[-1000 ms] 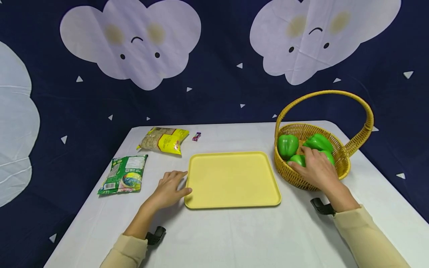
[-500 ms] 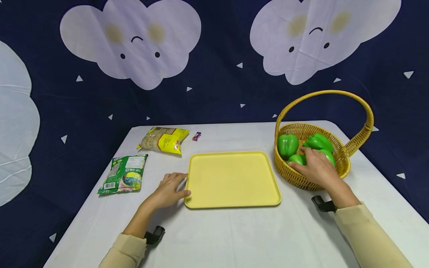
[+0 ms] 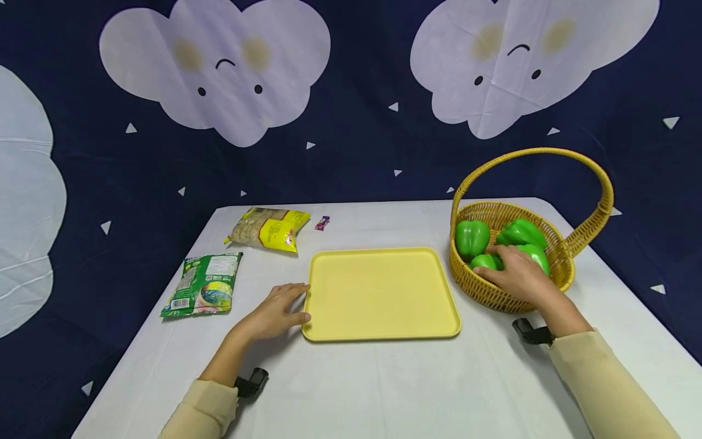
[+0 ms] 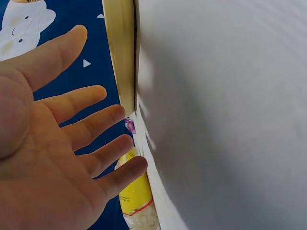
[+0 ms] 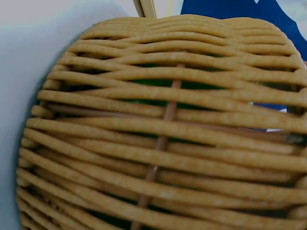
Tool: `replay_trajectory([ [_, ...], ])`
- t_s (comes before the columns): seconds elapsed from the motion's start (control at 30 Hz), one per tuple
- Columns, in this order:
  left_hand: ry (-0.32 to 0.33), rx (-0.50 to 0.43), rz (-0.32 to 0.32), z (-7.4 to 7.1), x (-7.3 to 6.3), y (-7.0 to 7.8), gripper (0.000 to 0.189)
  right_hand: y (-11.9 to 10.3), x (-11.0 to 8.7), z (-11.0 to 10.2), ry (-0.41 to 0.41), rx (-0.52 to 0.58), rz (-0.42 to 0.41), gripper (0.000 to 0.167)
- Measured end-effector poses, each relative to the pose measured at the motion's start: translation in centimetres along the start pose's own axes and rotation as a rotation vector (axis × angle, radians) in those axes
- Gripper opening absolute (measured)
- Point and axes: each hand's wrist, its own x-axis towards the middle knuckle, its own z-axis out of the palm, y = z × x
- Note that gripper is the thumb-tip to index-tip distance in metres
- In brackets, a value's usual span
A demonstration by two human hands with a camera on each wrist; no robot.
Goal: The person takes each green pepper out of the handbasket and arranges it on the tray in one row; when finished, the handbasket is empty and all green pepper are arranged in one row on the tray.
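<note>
In the head view my left hand (image 3: pixel 276 312) is at the left rim of a yellow rectangular tray (image 3: pixel 384 296). The left wrist view shows that hand (image 4: pixel 72 139) with its fingers spread and fairly straight, close to the tray's edge (image 4: pixel 121 52). My right hand (image 3: pixel 518 274) reaches into a wicker basket (image 3: pixel 477 292) at the right. Its thumb and fingers pinch the front green bell pepper (image 3: pixel 485 262), partly covered by the hand. Other green bell peppers (image 3: pixel 471 239) lie around it. Only the basket's woven outside (image 5: pixel 158 129) fills the right wrist view; the hand is hidden there.
A tall arched handle (image 3: pixel 540 151) rises over the basket. To the left lie a green packet (image 3: pixel 205 285) and a yellow bag (image 3: pixel 269 230), with a small purple wrapped item (image 3: pixel 322 223) beside it. A dark cloth with clouds hangs behind the white table (image 3: pixel 356 384).
The right hand has shifted slightly inside the basket, its fingers drawing in toward the front pepper; more of the right-hand pepper shows. The left hand has edged slightly left; the tray stays put.
</note>
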Motion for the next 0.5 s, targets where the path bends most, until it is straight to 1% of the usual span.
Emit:
replay_trajectory([
  [0.27, -0.009, -0.029, -0.007, -0.13, 0.06, -0.44, 0.064, 0.22, 0.09, -0.04, -0.014, 0.000, -0.014, 0.079],
  [0.5, -0.013, -0.029, -0.014, -0.04, 0.09, -0.65, 0.063, 0.20, 0.01, 0.00, -0.025, -0.026, 0.003, 0.079],
])
